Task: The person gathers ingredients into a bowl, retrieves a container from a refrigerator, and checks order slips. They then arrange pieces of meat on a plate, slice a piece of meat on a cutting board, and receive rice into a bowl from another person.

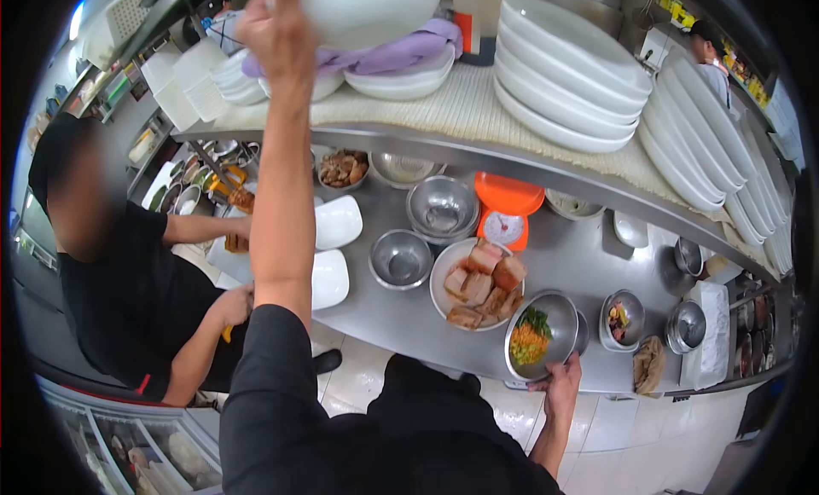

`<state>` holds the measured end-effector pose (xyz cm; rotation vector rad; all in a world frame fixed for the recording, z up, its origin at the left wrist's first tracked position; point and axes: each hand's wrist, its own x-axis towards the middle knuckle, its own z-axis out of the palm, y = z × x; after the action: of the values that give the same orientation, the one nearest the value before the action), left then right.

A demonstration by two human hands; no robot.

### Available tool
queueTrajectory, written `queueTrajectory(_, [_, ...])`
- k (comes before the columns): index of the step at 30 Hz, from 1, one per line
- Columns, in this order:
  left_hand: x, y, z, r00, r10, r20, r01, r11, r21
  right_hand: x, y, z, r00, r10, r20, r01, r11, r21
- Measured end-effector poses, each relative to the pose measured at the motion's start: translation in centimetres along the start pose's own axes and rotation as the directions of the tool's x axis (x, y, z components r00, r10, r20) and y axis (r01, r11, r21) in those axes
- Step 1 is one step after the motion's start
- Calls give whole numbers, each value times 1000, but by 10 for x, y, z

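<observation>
My left hand is raised high at the top of the view, its fingers closed on the edge of a white bowl, slightly blurred. The bowl is above the shelf, over a purple cloth draped on stacked white bowls. Low at the right, my right hand grips the rim of a tilted metal mixing bowl. Inside lie chopped greens and diced orange and yellow vegetables. Beside it a white bowl holds chunks of pork.
Stacked white plates line the shelf above the steel counter. An orange scale, metal bowls and white dishes stand below. At left, a co-worker in black works at the counter. A brown cloth lies at the right edge.
</observation>
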<state>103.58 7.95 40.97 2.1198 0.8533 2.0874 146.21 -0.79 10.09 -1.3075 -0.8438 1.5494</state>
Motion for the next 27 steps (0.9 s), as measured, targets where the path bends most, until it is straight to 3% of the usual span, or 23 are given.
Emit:
queueTrajectory(1, [-4,-25,-3,853,377,-362,-184,865,467,3,-2,3,1000,18,-5,-18,1000,-10])
queueTrajectory(2, [-30,12,16,827,402,-392,-214,871,443,6,-3,5,1000,-10,12,10,1000,-22])
queueTrajectory(5, [-126,63,15,834,65,-549,163,920,357,14,-11,18,998,-8,61,12,998,-64])
queueTrajectory(6, [-160,67,7,965,-3,-261,127,879,459,18,-17,25,995,-5,101,14,996,-84])
queueTrajectory(7, [-200,75,9,955,-206,-211,294,723,625,23,-22,33,995,8,100,1,996,-91])
queueTrajectory(9, [-264,75,33,859,-500,-112,407,533,742,32,-30,53,976,71,205,-20,970,-241])
queueTrajectory(11, [-340,53,54,826,-562,-32,410,561,719,43,-23,75,955,97,282,-12,958,-288])
queueTrajectory(13, [-387,40,70,908,-408,93,227,667,709,57,-13,104,899,86,430,85,927,-365])
queueTrajectory(15, [-429,29,74,875,-441,200,187,689,700,67,8,130,849,114,516,160,875,-457])
queueTrajectory(19, [-459,31,80,872,-429,238,175,726,665,80,57,173,797,254,548,188,758,-625])
queueTrajectory(21, [-475,33,78,880,-445,164,203,665,718,77,72,189,754,361,549,241,626,-742])
queueTrajectory(25, [-501,37,71,881,-470,62,255,580,774,64,83,204,759,372,535,260,580,-772])
queueTrajectory(27, [-509,39,71,854,-521,5,311,518,797,63,85,209,759,429,491,272,476,-836])
